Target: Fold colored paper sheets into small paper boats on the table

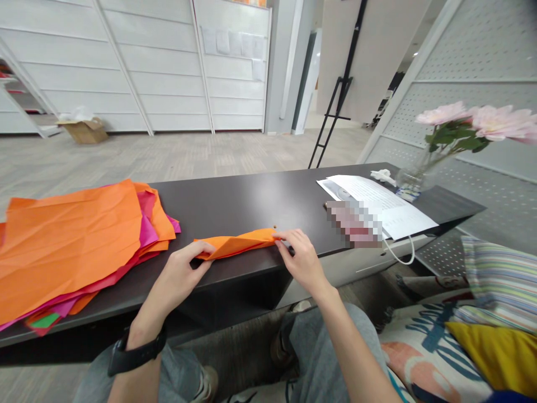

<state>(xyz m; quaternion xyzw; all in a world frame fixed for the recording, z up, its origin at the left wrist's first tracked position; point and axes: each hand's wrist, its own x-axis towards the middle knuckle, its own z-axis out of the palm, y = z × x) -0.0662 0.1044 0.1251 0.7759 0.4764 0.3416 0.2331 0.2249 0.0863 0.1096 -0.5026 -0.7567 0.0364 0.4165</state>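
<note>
A narrow folded strip of orange fabric or paper (237,244) lies along the front part of the dark table. My left hand (183,274) grips its left end between thumb and fingers. At the other end, my right hand (301,258) pinches the strip's tip with the thumb below and the fingers on top. The strip looks slightly twisted, with a crease running along it. Left of my left hand rests a stack of creased orange sheets (75,240), with pink and red ones showing beneath and a bit of green at the bottom corner.
The dark table (235,196) bears white printed papers (386,204), a blurred-out pinkish object (354,224) and a glass vase (410,180) with pink flowers (495,120) to the right. Cushions (436,341) lie at my right. A cardboard box (86,130) stands on the floor beyond.
</note>
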